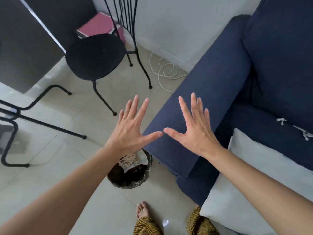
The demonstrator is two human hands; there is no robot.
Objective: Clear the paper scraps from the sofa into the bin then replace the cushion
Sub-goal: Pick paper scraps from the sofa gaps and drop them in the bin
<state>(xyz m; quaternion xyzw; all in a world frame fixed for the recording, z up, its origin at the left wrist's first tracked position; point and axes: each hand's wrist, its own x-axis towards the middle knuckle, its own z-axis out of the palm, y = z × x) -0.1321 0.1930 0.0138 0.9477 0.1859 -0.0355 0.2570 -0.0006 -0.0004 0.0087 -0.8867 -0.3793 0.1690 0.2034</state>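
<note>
Both hands — left hand (133,131) and right hand (194,131) — hover empty, fingers splayed, probably poised between the bin (145,177) and the paper scraps (294,128) on the sofa (211,92)

Both bare forearms reach forward and converge, backs of the hands facing up; the left hand (130,128) is spread flat with all fingers splayed and empty, hovering just above and beyond the bin (130,173), its wrist over the bin's far rim. The right hand (194,131) is likewise flat, splayed and empty, up and to the right of the bin; the two thumb tips nearly meet, though contact cannot be told. A bare foot (142,209) stands on the near side of the bin.
</note>
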